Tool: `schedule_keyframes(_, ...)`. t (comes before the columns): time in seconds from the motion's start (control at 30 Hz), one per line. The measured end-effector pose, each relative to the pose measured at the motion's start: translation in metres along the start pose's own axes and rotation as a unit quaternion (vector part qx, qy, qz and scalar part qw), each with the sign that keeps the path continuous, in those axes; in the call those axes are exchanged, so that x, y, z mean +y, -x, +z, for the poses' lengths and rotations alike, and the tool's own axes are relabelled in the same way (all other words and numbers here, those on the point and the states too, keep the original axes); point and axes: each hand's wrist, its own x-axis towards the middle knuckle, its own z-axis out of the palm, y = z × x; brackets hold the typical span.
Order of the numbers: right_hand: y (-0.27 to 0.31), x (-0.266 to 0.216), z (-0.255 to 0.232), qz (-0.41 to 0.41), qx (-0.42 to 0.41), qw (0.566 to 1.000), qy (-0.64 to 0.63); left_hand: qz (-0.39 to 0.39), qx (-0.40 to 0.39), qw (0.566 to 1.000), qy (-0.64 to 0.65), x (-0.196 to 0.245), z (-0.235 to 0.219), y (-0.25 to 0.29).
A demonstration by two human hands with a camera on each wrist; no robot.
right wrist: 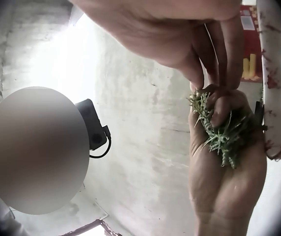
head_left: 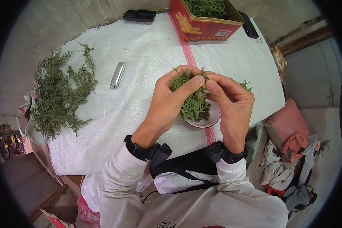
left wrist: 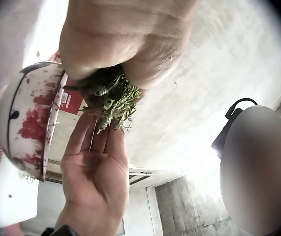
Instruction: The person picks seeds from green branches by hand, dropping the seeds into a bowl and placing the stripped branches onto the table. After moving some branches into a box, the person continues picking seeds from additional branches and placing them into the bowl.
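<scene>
Green sprigs point(head_left: 193, 103) were gripped by the left hand point(head_left: 166, 99) and pinched by the right hand point(head_left: 233, 102), a bowl point(head_left: 216, 111) below both; plucking seemed underway, a gentle pull needed next.

Off-wht sleeves point(head_left: 119, 167); blk wristbands point(head_left: 233, 156) w/ cams point(head_left: 160, 155)

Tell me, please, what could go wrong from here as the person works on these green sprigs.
The left hand holds the green sprigs while the right hand picks at their upper end, so a loose piece might miss the bowl and land on the white woven sheet.
The bowl sits close beneath both hands; a knock could perhaps spill the small dark bits inside it.
</scene>
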Motion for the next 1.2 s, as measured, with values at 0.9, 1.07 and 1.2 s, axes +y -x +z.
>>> schedule_keyframes(0.9,0.008,-0.014,-0.009,-0.003,-0.052,0.999,-0.005,-0.036,-0.045,0.998,-0.022,0.005,-0.005,0.002)
schedule_keyframes(1.07,0.002,-0.011,-0.011,0.006,-0.066,0.998,-0.009,-0.007,-0.025,0.997,-0.069,0.008,-0.001,0.004)
schedule_keyframes(1.2,-0.005,-0.008,-0.011,-0.046,-0.054,0.997,-0.014,-0.03,0.023,0.998,-0.049,0.013,0.001,0.001)
